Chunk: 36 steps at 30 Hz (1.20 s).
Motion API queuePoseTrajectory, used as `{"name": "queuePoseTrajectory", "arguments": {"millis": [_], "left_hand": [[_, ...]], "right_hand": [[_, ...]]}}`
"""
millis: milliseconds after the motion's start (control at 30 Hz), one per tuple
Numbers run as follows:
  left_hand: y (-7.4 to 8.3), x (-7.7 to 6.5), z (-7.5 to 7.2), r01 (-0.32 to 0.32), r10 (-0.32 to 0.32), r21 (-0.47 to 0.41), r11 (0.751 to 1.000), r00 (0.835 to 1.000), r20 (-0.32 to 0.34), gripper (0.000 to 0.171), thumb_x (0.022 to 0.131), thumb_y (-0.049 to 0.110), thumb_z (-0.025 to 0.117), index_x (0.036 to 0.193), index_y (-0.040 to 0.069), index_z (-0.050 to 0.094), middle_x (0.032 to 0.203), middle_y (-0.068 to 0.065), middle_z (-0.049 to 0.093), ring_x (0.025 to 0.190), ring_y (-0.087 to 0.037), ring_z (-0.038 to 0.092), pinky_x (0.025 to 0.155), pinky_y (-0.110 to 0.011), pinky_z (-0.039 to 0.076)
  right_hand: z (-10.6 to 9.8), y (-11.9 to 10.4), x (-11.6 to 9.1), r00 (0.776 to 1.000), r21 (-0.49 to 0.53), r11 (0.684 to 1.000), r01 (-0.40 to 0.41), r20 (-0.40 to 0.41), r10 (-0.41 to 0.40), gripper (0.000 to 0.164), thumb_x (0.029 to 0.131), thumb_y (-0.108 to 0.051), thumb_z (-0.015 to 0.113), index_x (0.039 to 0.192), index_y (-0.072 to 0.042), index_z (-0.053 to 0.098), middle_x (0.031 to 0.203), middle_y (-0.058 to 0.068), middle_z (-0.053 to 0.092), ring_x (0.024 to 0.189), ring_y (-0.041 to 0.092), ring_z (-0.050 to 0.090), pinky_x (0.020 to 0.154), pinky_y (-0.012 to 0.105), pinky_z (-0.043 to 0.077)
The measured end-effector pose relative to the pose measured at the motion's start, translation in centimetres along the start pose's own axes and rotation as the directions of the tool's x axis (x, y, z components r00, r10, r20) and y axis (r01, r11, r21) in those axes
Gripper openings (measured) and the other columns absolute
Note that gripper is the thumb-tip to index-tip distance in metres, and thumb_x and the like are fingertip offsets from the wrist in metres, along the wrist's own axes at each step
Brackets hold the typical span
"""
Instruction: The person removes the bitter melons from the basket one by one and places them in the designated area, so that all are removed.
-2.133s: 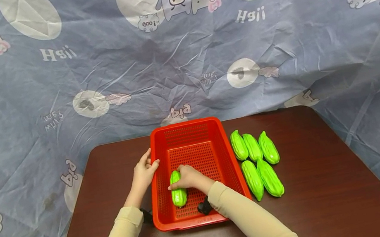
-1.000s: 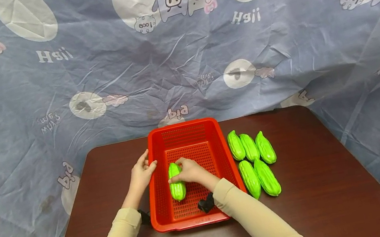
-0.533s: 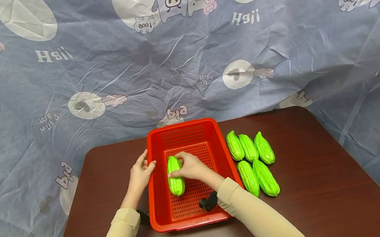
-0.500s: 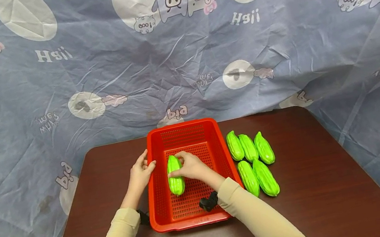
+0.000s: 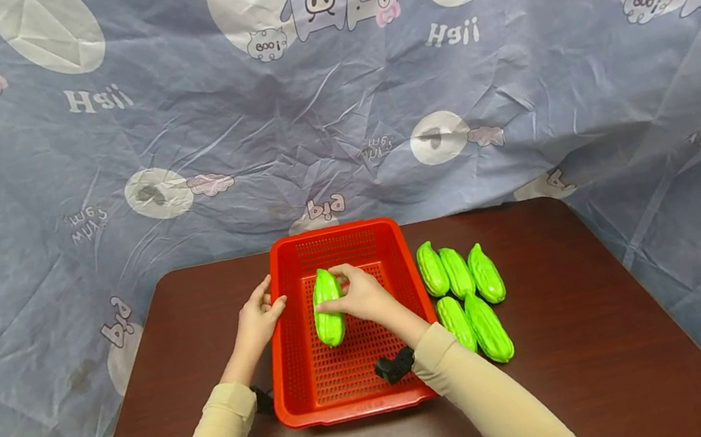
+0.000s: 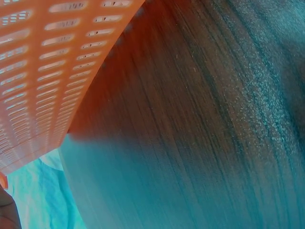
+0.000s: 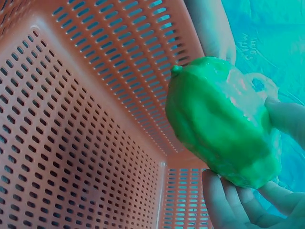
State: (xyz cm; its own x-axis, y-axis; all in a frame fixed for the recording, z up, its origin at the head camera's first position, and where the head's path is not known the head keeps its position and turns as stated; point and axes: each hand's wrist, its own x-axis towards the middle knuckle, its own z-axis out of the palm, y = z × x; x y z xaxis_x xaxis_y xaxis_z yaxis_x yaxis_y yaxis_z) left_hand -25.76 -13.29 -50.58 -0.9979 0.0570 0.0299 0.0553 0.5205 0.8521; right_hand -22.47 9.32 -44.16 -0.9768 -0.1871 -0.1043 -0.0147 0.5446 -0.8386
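My right hand point(image 5: 364, 297) grips a green, ridged bitter melon point(image 5: 331, 326) over the red plastic basket point(image 5: 361, 408), thumb on one side and fingers on the other. In the right wrist view the bitter melon point(image 7: 219, 124) is raised above the perforated floor, near the basket's rim level. My left hand point(image 5: 258, 320) holds the basket's left rim, its thumb at the top edge and its fingers along the outside. The left wrist view shows mostly the basket's slotted outer wall point(image 6: 47, 71), with a bit of finger at the lower left corner.
Several more bitter melons point(image 5: 488, 327) lie in two rows on the dark brown table point(image 5: 592, 333), just right of the basket. A patterned blue-grey cloth point(image 5: 307, 125) hangs behind the table. Black wrist gear point(image 5: 394, 366) sits under the right wrist.
My right hand has lifted the bitter melon from low in the basket's near left part, moving it up, away and slightly right. My left hand stays on the rim.
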Motion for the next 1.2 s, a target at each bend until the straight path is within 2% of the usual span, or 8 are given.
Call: {"name": "queuePoseTrajectory", "arguments": {"millis": [400, 667, 900, 1200], "left_hand": [[0.0, 0.0, -0.2, 0.004, -0.003, -0.022, 1.0, 1.0, 0.012, 0.065, 0.096, 0.021, 0.064, 0.153, 0.007, 0.036, 0.097, -0.015, 0.062, 0.068, -0.011, 0.055, 0.058, -0.023, 0.045], [-0.1, 0.0, -0.1, 0.017, -0.017, -0.009, 1.0, 1.0, 0.022, 0.065, 0.096, 0.022, 0.063, 0.153, 0.008, 0.036, 0.099, -0.015, 0.064, 0.07, -0.012, 0.056, 0.06, -0.024, 0.046], [-0.2, 0.0, -0.1, 0.004, -0.004, -0.001, 1.0, 1.0, 0.017, 0.065, 0.096, 0.021, 0.063, 0.153, 0.007, 0.036, 0.097, -0.015, 0.064, 0.069, -0.011, 0.055, 0.059, -0.023, 0.046], [-0.3, 0.1, -0.1, 0.007, -0.007, -0.009, 1.0, 1.0, 0.023, 0.065, 0.096, 0.022, 0.063, 0.153, 0.008, 0.035, 0.098, -0.014, 0.064, 0.069, -0.011, 0.054, 0.059, -0.024, 0.045]], "right_hand": [[-1.9, -0.1, -0.9, 0.998, 0.078, 0.997, 0.007, -0.061, -0.002, 0.078, 0.077, -0.031, 0.084, 0.143, -0.007, 0.048, 0.127, 0.011, 0.06, 0.107, 0.026, 0.063, 0.077, 0.033, 0.056], [-3.3, -0.3, -1.4, 0.994, 0.089, 0.996, 0.007, -0.107, 0.002, 0.077, 0.077, -0.033, 0.084, 0.142, -0.011, 0.049, 0.127, 0.009, 0.058, 0.112, 0.027, 0.059, 0.079, 0.034, 0.055], [-4.4, -0.1, -1.8, 0.99, 0.113, 0.993, 0.021, -0.142, -0.004, 0.076, 0.077, -0.031, 0.084, 0.142, -0.014, 0.049, 0.125, 0.009, 0.06, 0.109, 0.025, 0.062, 0.075, 0.033, 0.056], [-6.0, 0.1, -2.6, 0.987, 0.144, 0.989, 0.016, -0.159, 0.007, 0.078, 0.078, -0.031, 0.083, 0.145, -0.016, 0.046, 0.127, 0.009, 0.057, 0.111, 0.026, 0.059, 0.077, 0.033, 0.055]]}}
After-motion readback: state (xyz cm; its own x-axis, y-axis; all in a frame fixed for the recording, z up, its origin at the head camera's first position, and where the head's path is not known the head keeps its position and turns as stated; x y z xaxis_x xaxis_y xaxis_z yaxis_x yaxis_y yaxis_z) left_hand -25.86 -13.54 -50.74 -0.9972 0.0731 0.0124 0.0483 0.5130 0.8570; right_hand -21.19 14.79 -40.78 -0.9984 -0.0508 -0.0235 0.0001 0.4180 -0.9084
